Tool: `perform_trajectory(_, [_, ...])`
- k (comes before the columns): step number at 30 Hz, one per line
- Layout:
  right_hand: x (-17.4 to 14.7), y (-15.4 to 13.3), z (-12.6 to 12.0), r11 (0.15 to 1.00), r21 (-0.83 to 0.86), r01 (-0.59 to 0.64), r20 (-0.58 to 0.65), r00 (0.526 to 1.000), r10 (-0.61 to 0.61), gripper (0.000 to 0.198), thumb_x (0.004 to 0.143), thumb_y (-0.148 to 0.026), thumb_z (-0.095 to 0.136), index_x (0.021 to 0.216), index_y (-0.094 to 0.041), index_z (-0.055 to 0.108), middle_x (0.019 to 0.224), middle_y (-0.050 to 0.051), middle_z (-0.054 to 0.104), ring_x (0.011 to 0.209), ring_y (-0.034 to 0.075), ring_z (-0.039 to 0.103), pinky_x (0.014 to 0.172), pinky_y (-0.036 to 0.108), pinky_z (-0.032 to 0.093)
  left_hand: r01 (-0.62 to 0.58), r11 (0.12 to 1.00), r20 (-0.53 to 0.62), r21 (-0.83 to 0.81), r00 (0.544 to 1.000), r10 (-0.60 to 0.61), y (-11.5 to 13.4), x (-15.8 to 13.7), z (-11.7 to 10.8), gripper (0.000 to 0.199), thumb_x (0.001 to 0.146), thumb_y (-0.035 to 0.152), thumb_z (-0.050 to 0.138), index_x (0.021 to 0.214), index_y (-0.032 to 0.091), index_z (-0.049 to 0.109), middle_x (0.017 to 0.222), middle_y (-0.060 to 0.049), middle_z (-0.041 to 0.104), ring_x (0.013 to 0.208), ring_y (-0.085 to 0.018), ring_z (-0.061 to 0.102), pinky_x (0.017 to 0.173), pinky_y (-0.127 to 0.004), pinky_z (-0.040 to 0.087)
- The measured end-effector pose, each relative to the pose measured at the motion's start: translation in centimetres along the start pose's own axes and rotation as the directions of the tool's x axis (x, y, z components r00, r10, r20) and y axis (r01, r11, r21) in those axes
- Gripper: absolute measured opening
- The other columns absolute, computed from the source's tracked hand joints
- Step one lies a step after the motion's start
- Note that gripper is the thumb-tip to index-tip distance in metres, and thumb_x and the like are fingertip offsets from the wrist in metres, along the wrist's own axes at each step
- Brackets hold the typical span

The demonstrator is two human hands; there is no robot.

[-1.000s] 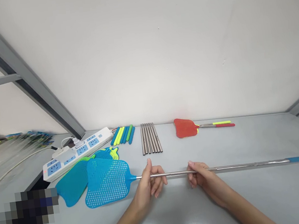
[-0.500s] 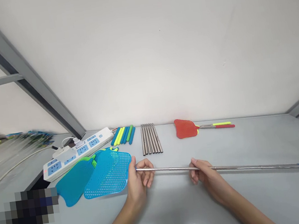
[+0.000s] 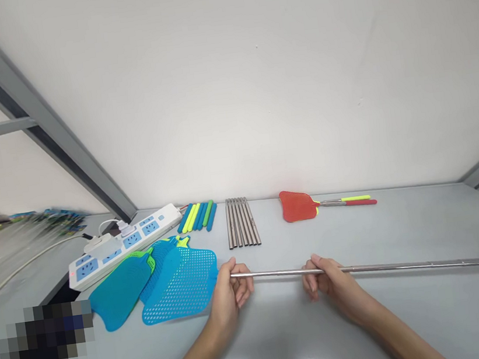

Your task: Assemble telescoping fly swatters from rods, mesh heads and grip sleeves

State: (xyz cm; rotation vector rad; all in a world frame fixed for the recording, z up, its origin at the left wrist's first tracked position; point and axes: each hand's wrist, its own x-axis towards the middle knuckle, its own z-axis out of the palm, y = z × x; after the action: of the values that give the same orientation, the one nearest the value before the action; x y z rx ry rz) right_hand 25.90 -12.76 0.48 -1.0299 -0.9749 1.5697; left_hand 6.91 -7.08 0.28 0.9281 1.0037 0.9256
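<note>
A long fly swatter lies across both hands, with a blue perforated head, an extended silver telescopic rod and a blue grip at the far right. My left hand is closed round it where the head meets the rod. Midway along the rod, my right hand pinches it between thumb and fingers. The swatter's blue head hangs over other loose blue swatter heads, with green and yellow ones partly hidden among them.
Behind stand a white power strip with plugs, a row of coloured grips, several metal rods and two collapsed swatters, the red one on top. Plastic-wrapped items lie far left. A wall closes off the back.
My left hand and the held swatter have shifted slightly to the right, the head uncovering more of the yellow piece behind it. My right hand has barely moved while the rod slid through it.
</note>
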Motion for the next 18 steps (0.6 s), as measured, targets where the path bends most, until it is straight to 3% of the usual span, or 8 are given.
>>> perform_trajectory(18, [0.2,0.9,0.7,0.997,0.049,-0.054,0.081,0.995,0.05,0.047,0.083,-0.042,0.027,0.051,-0.015,0.046,0.047,0.001,0.046,0.046,0.012,0.043,0.051,0.027,0.031,0.095,0.995,0.077,0.01,0.992,-0.095,-1.7,-0.8,0.9,0.053,0.075,0.044,0.03,0.034,0.013,0.046,0.024,0.005,0.021,0.024,-0.004,0.017,0.033,-0.019,0.014])
